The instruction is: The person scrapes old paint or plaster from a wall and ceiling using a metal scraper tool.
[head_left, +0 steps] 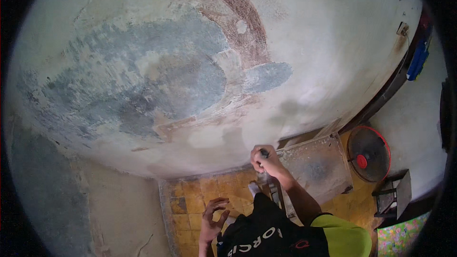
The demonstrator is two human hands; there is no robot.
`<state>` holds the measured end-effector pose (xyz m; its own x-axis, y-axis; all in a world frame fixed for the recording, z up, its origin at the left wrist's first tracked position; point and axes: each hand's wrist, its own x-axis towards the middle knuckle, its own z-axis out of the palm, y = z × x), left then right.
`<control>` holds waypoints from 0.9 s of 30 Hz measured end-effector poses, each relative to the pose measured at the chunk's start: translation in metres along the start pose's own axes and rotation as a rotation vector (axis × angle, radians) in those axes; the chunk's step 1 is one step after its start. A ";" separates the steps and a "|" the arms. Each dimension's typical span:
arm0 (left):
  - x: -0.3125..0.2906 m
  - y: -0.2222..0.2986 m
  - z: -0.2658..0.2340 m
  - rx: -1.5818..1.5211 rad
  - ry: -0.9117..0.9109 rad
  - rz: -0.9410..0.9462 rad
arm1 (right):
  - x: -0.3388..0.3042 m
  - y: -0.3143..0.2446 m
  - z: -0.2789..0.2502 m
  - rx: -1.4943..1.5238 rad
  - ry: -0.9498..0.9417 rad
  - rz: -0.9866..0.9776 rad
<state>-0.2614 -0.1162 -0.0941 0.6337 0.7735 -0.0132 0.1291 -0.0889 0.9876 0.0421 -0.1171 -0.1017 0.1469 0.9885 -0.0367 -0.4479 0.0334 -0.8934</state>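
Note:
My right hand (pixel 267 161) is closed in a fist near the base of the pale wall (pixel 333 57). The dark end of a handle (pixel 264 153) shows at the top of that fist; the rest of the tool is mostly hidden, so its kind cannot be told. My left hand (pixel 215 219) hangs low over the tiled floor, with curved fingers apart and nothing in them. On the wall ahead, a large rough blue-grey patch (pixel 185 66) lies bare, bordered by a brownish worn band (pixel 250 28).
A dusty, stained board-like surface (pixel 314 166) stands right of my right arm. Beyond it are a round fan (pixel 369 154) with a red rim and a small dark stool (pixel 395 195). Yellow tiles (pixel 200 190) cover the floor. A side wall (pixel 119 204) rises at left.

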 end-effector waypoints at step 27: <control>0.054 0.011 0.026 0.032 0.256 -0.060 | 0.038 -0.164 0.005 -1.023 -0.213 -1.290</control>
<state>-0.2057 -0.0913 -0.0882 0.4112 0.9111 -0.0275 0.1872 -0.0549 0.9808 0.1167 -0.0844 0.0451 -0.2168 0.3940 0.8932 0.6041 0.7729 -0.1943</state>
